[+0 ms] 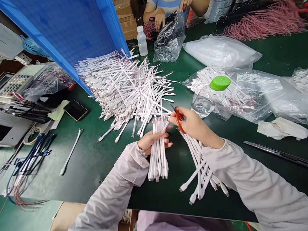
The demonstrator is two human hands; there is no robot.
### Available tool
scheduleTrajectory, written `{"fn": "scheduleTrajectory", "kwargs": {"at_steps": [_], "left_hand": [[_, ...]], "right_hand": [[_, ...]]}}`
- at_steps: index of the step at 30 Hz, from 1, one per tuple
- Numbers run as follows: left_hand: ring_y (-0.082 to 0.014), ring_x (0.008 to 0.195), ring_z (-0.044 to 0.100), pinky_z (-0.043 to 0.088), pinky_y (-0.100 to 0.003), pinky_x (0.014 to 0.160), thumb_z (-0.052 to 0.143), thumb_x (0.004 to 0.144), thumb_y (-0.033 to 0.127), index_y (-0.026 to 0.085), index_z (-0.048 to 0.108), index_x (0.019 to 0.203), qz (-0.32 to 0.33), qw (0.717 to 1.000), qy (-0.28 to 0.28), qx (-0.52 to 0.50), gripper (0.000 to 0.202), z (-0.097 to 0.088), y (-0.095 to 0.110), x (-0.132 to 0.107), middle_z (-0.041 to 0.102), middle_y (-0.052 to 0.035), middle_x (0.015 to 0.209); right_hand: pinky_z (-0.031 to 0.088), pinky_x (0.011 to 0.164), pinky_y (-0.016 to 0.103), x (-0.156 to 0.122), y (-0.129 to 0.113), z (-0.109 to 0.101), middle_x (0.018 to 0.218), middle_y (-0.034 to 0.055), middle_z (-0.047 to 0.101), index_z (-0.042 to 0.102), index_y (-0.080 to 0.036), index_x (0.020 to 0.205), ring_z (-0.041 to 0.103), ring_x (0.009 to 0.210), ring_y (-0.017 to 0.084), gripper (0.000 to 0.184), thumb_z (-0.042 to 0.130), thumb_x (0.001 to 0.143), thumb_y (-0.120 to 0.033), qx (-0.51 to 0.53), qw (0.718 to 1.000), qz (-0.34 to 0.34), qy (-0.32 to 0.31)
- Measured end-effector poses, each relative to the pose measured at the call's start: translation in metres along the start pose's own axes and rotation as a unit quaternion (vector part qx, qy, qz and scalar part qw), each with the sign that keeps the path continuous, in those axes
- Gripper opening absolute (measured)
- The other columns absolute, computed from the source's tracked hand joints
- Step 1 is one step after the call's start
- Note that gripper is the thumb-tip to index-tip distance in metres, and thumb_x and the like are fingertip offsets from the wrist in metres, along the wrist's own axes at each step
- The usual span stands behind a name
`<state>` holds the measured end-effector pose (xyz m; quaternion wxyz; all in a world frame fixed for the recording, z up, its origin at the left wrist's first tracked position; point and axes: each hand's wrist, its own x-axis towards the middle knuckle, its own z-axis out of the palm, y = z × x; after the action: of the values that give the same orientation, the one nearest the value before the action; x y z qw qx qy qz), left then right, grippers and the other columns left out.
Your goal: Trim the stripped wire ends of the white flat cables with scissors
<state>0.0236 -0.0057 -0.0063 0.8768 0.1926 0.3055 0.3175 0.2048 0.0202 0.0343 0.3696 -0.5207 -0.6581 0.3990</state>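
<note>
The left sleeve [113, 192] came in from 7 o'clock and the right sleeve [251, 182] from 4 o'clock, both loose, pale lilac-grey fabric. Each ended in a gathered cuff [218, 148]. The left hand [152, 141] and right hand [192, 124] were bare. Deeper lilac cloth [171, 223] showed at 6 o'clock.

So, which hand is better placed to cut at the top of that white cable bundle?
Probably the right hand: it holds the orange-handled snips right beside the top of the white cable bundle. The left hand is wrapped around the bundle, holding it.
</note>
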Motion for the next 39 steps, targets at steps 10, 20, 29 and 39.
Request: {"fn": "scheduleTrajectory", "kwargs": {"at_steps": [10, 20, 29, 39], "left_hand": [[-0.0119, 0.058, 0.064, 0.057, -0.028, 0.071, 0.071, 0.079, 0.026, 0.008, 0.063, 0.077, 0.085, 0.992, 0.097, 0.012, 0.019, 0.002, -0.006, 0.007, 0.062, -0.0031, 0.061], [-0.0170, 0.064, 0.069, 0.057, -0.030, 0.069, 0.079, 0.069, 0.019, 0.007, 0.066, 0.091, 0.120, 0.980, 0.152, 0.045, 0.029, 0.010, -0.008, 0.007, 0.071, -0.0073, 0.072], [-0.0171, 0.067, 0.068, 0.056, -0.032, 0.074, 0.082, 0.064, 0.019, 0.006, 0.066, 0.095, 0.146, 0.980, 0.124, 0.060, 0.037, 0.010, -0.008, 0.007, 0.071, -0.0069, 0.074], [-0.0178, 0.069, 0.067, 0.053, -0.032, 0.074, 0.082, 0.064, 0.022, 0.007, 0.066, 0.091, 0.168, 0.972, 0.138, 0.085, 0.035, 0.008, -0.011, 0.009, 0.070, -0.0068, 0.076]], "right_hand": [[0.042, 0.063, 0.028, -0.005, 0.009, 0.021, 0.069, -0.0005, 0.055, 0.058, -0.017, 0.071, 0.052, 0.065, 0.012, 0.037, 0.073, 0.068, -0.051, 0.291, 0.951, 0.102, -0.033], [0.042, 0.052, 0.025, -0.012, 0.022, 0.038, 0.069, -0.0006, 0.058, 0.060, -0.016, 0.073, 0.050, 0.056, 0.009, 0.030, 0.080, 0.063, -0.035, 0.434, 0.880, 0.170, -0.086], [0.043, 0.056, 0.026, -0.010, 0.025, 0.035, 0.071, 0.0008, 0.060, 0.064, -0.015, 0.078, 0.052, 0.059, 0.009, 0.028, 0.080, 0.061, -0.030, 0.419, 0.880, 0.205, -0.089], [0.042, 0.056, 0.025, -0.011, 0.029, 0.037, 0.074, 0.0009, 0.061, 0.064, -0.016, 0.077, 0.053, 0.063, 0.010, 0.029, 0.081, 0.062, -0.033, 0.406, 0.887, 0.203, -0.080]]}}
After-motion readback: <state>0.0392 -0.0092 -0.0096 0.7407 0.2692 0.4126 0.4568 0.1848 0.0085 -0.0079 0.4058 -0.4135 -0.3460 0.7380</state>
